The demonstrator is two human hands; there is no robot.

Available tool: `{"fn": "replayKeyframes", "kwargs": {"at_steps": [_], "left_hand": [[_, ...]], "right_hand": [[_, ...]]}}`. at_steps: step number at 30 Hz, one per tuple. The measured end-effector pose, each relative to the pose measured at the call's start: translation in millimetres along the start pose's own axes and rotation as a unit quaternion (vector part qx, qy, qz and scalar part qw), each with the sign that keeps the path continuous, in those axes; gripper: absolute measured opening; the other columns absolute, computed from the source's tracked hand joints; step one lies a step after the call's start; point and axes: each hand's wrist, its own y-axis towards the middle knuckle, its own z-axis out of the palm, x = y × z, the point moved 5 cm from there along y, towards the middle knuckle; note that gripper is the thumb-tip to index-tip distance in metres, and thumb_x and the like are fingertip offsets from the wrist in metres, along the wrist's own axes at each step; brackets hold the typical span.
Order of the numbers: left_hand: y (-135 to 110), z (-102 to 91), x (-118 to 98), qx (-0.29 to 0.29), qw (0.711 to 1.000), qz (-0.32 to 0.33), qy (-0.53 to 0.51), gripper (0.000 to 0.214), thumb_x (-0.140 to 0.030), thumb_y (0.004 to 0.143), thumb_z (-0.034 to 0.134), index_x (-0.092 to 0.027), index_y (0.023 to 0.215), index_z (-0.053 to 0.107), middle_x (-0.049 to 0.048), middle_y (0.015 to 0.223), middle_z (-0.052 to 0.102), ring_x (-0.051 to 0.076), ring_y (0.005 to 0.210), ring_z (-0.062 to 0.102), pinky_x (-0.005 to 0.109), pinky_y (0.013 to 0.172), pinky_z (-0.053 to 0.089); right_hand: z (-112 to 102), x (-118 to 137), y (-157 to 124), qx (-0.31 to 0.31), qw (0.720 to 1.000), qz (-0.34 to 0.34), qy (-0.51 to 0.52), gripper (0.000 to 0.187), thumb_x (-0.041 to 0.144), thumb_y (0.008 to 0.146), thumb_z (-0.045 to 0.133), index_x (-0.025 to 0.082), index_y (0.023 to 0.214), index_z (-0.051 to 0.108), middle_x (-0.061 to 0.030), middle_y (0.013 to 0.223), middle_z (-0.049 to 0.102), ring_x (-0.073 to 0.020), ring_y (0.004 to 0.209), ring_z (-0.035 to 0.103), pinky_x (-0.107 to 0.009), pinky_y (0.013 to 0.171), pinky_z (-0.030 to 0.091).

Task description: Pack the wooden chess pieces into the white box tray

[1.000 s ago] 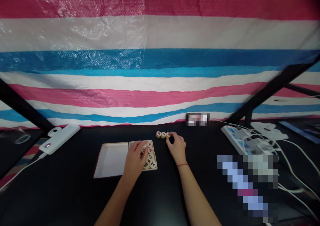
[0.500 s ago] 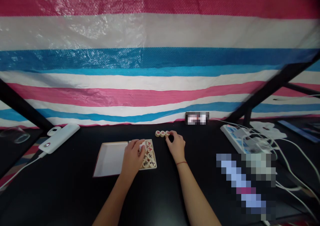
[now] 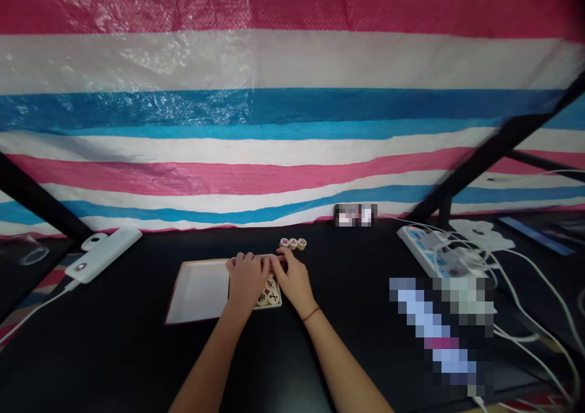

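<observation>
Both hands are held side by side over the right end of the box [image 3: 196,292]; its white floor is exposed on the left. The pieces [image 3: 271,292] packed there are covered by the left hand [image 3: 247,277], fingers curled down; a grip cannot be confirmed. The far-edge pieces are touched by the fingertips of the right hand [image 3: 292,280]; a grasp cannot be told there either. A row [image 3: 292,243] of three more is laid on the table [image 3: 137,352] just past the box's far right corner, long axis left-right, clear of both hands, nearer the right hand.

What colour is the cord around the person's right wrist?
The cord is red; the head view shows it best.
</observation>
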Motion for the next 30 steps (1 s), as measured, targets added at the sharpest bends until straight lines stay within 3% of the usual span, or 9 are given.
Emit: {"fn": "replayKeyframes", "kwargs": {"at_steps": [6, 10, 13, 18, 20, 23, 27, 30], "left_hand": [[-2, -1.0, -3, 0.012, 0.997, -0.026, -0.065, 0.020, -0.035, 0.090, 0.050, -0.020, 0.085, 0.064, 0.0065, 0.084, 0.071, 0.025, 0.090, 0.061, 0.038, 0.083, 0.033], [0, -7.4, 2, -0.017, 0.985, -0.048, -0.164, 0.019, -0.037, 0.089, 0.053, -0.023, 0.096, 0.063, 0.0033, 0.083, 0.072, 0.023, 0.087, 0.064, 0.037, 0.086, 0.036], [-1, -9.3, 6, -0.015, 0.951, -0.067, -0.300, 0.026, -0.041, 0.088, 0.052, -0.023, 0.102, 0.063, 0.0033, 0.084, 0.072, 0.021, 0.081, 0.065, 0.033, 0.079, 0.042], [-8, -8.6, 12, -0.002, 0.888, -0.100, -0.450, 0.029, -0.046, 0.087, 0.053, -0.022, 0.097, 0.065, 0.0037, 0.090, 0.072, 0.019, 0.081, 0.066, 0.029, 0.072, 0.048], [-10, -8.1, 18, -0.030, 0.873, -0.127, -0.470, 0.032, -0.048, 0.085, 0.056, -0.021, 0.100, 0.064, 0.0044, 0.091, 0.071, 0.019, 0.081, 0.066, 0.029, 0.073, 0.049], [-11, -4.7, 26, -0.060, 0.848, -0.147, -0.506, 0.039, -0.049, 0.084, 0.058, -0.021, 0.111, 0.062, 0.0047, 0.092, 0.071, 0.020, 0.088, 0.066, 0.031, 0.080, 0.050], [-10, 3.3, 30, -0.053, 0.824, -0.176, -0.536, 0.037, -0.045, 0.081, 0.060, -0.020, 0.108, 0.066, 0.0071, 0.100, 0.071, 0.021, 0.095, 0.066, 0.033, 0.086, 0.050], [-11, 8.7, 29, -0.037, 0.791, -0.205, -0.575, 0.042, -0.040, 0.077, 0.066, -0.018, 0.112, 0.064, 0.0062, 0.094, 0.072, 0.019, 0.087, 0.068, 0.031, 0.078, 0.053]], "right_hand": [[-3, -3, 1, -0.011, 1.000, 0.005, 0.014, 0.024, 0.037, 0.091, 0.047, 0.022, 0.102, 0.062, -0.0027, 0.081, 0.072, -0.0190, 0.077, 0.069, -0.028, 0.073, 0.050], [-10, -1, 2, -0.034, 0.999, -0.009, 0.023, 0.025, 0.027, 0.089, 0.045, 0.022, 0.105, 0.063, -0.0046, 0.094, 0.072, -0.0208, 0.093, 0.066, -0.034, 0.086, 0.048], [-11, 13, 1, -0.015, 0.996, -0.085, 0.004, 0.032, 0.025, 0.082, 0.056, 0.022, 0.114, 0.062, -0.0062, 0.108, 0.070, -0.0230, 0.106, 0.060, -0.039, 0.094, 0.044], [-18, 25, 1, -0.035, 0.989, -0.146, -0.019, 0.027, 0.028, 0.085, 0.056, 0.022, 0.110, 0.066, -0.0074, 0.105, 0.070, -0.0225, 0.101, 0.061, -0.038, 0.091, 0.045], [-32, 15, 6, -0.095, 0.987, -0.130, -0.027, 0.028, 0.029, 0.085, 0.054, 0.021, 0.108, 0.067, -0.0090, 0.105, 0.068, -0.0228, 0.101, 0.060, -0.038, 0.091, 0.046], [-62, -22, 15, -0.208, 0.975, -0.044, -0.064, 0.033, 0.031, 0.082, 0.053, 0.016, 0.108, 0.067, -0.0125, 0.103, 0.067, -0.0240, 0.095, 0.060, -0.039, 0.088, 0.047], [-79, -71, 23, -0.188, 0.971, 0.069, -0.133, 0.037, 0.029, 0.076, 0.056, 0.014, 0.109, 0.064, -0.0110, 0.095, 0.069, -0.0256, 0.090, 0.060, -0.038, 0.083, 0.045], [-75, -84, 24, -0.146, 0.971, 0.094, -0.166, 0.025, 0.028, 0.077, 0.056, 0.019, 0.098, 0.066, -0.0085, 0.095, 0.070, -0.0259, 0.094, 0.059, -0.036, 0.081, 0.043]]}}
